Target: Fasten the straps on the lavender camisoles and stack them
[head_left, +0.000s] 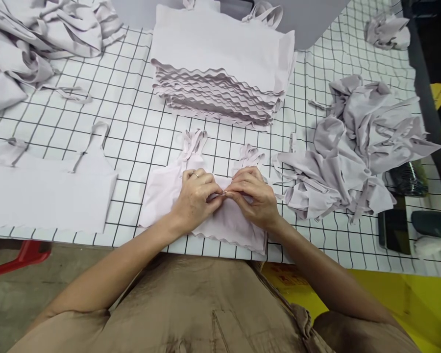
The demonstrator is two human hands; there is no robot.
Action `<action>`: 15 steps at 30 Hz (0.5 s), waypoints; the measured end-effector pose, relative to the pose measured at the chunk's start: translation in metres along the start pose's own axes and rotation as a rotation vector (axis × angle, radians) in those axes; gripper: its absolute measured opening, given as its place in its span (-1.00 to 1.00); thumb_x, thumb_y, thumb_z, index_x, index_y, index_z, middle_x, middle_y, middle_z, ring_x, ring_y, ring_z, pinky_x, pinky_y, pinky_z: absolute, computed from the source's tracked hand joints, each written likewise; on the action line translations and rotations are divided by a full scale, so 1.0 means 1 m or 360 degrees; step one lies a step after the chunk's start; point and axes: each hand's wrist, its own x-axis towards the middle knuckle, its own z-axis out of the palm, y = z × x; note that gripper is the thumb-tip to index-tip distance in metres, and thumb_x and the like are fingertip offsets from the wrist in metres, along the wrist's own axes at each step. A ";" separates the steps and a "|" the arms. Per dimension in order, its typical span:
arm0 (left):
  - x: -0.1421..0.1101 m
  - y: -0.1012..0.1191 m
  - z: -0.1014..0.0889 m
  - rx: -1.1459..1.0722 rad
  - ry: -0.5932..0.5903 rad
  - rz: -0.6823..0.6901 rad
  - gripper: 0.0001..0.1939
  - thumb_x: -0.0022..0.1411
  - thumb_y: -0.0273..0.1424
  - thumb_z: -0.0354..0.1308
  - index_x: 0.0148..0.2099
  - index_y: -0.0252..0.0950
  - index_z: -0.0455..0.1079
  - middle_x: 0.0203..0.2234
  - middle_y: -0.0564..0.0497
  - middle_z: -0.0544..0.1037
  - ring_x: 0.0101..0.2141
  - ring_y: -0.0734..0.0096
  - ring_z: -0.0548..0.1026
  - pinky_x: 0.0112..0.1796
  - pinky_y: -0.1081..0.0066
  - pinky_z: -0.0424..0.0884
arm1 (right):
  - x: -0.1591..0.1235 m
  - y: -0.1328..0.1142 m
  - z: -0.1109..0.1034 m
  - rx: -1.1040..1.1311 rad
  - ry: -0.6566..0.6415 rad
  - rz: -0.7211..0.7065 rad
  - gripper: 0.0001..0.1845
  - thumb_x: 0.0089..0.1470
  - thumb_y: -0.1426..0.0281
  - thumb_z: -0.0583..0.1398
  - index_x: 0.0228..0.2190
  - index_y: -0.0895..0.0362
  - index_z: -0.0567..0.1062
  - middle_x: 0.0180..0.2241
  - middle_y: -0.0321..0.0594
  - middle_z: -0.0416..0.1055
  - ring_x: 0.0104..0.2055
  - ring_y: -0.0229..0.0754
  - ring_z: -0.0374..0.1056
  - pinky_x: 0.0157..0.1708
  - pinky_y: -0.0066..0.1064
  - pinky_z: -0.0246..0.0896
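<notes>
"Where's the top (pixel 226 220)?"
"On the tabletop (pixel 130 196), beneath the left hand (pixel 199 198) and right hand (pixel 253 197)."
"What are those hands holding?"
"Both pinch a thin piece (pixel 220 195), too small to identify."
"Near the top?"
"A cloth stack (pixel 220 54) behind, a crumpled pile (pixel 351 147) right."

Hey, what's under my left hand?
Your left hand is over a pale garment on a checked cloth. The part directly beneath the hand is covered, so I can't see it.

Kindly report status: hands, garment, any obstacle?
Left hand, right hand: pinching together over garment. Garment lying on gridded cloth. Crumpled pile at right, not covering it.
</notes>
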 end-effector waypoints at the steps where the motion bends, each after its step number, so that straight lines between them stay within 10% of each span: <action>1: 0.000 0.000 0.000 0.0002 0.0002 0.0004 -0.86 0.24 -0.47 0.23 -0.40 -0.27 0.48 -0.53 0.09 0.43 -0.35 0.34 0.36 -0.16 0.24 0.15 | 0.000 0.000 0.000 0.0004 0.0006 0.0001 -0.85 0.24 0.38 0.23 -0.40 0.06 0.55 -0.44 -0.22 0.47 -0.25 -0.09 0.32 -0.20 -0.15 0.27; 15: -0.002 -0.002 0.000 0.0020 0.0034 0.0076 -0.85 0.27 -0.48 0.21 -0.38 -0.28 0.48 -0.51 0.08 0.44 -0.34 0.34 0.37 -0.16 0.24 0.16 | -0.001 0.001 0.001 -0.0034 0.0004 -0.0045 -0.86 0.22 0.43 0.23 -0.40 0.08 0.54 -0.45 -0.21 0.47 -0.24 -0.10 0.30 -0.21 -0.15 0.29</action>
